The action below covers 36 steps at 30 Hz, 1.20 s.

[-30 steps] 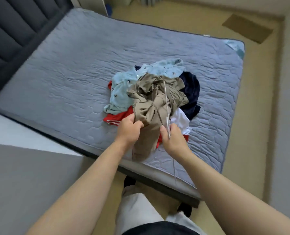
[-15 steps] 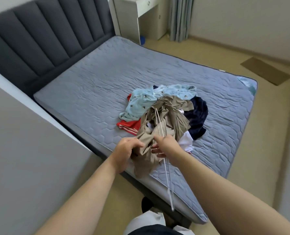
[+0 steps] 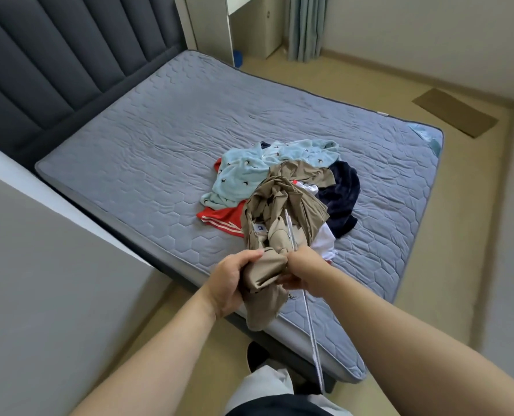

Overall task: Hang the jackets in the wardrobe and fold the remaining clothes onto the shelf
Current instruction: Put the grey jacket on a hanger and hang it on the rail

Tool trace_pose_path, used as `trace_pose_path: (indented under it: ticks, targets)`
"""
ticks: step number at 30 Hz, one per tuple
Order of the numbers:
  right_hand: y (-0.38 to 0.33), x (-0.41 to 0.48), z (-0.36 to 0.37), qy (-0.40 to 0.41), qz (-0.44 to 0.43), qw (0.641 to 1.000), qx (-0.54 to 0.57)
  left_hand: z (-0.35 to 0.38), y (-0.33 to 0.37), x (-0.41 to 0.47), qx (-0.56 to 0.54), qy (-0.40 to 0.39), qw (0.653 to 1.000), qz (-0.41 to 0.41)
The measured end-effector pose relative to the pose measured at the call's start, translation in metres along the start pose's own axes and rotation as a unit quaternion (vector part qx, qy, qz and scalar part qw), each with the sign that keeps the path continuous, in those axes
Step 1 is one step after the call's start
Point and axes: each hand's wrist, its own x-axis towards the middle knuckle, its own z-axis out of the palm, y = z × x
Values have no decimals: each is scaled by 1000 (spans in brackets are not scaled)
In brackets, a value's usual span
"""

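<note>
Head view, the only one.

- Khaki jacket [image 3: 282,205]: on the near right part of the mattress [image 3: 174,130], its far end draped over the clothes pile, its near end lifted off the edge and bunched between both hands. A white size label shows at the inside collar.
- Left hand [image 3: 230,283]: fingers curled round a thick wad of the khaki cloth, thumb on top.
- Right hand [image 3: 305,270]: just beside the left, closed on a thin white hanger [image 3: 312,328]. One end of the hanger pokes up into the jacket folds; the long end slants down toward the near floor. Fingertips partly buried in cloth, so I cannot tell whether they also pinch fabric.
- Pile beyond the jacket: light blue garment [image 3: 246,172] at far left, red garment [image 3: 222,217] with white stripes underneath, navy garment [image 3: 344,193] at right, white garment [image 3: 324,240] peeking out near the right hand.
- Dark padded headboard [image 3: 54,55] at far left.

Handling, as a judgement: the jacket looks light, limp and crumpled, with no stiffness to help. It will sag and slide off a thin hanger unless opened first. Best hold is at the collar by the label, then at each shoulder seam while the hanger arm goes in. The hanger looks slim and likely to snag in sleeve or lining folds.
</note>
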Motion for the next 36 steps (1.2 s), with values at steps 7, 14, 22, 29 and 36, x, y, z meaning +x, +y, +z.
trace_pose_path:
  ticks: [7, 14, 22, 29, 36]
  targets:
    - [-7, 8, 0, 66, -79, 988, -117, -36, -3, 38, -104, 50, 975, -191]
    - [-14, -6, -7, 67, -174, 960, -210, -43, -11, 88, -183, 68, 942, -272]
    - [-19, -21, -19, 105, -228, 936, -247, -15, -22, 118, -127, -5, 949, -289]
    - [-20, -21, -27, 83, -249, 926, -273, -2, -17, 125, -185, 133, 947, -226]
    - [-8, -11, -43, 38, -229, 904, -359, -25, 11, 121, -393, 261, 881, -48]
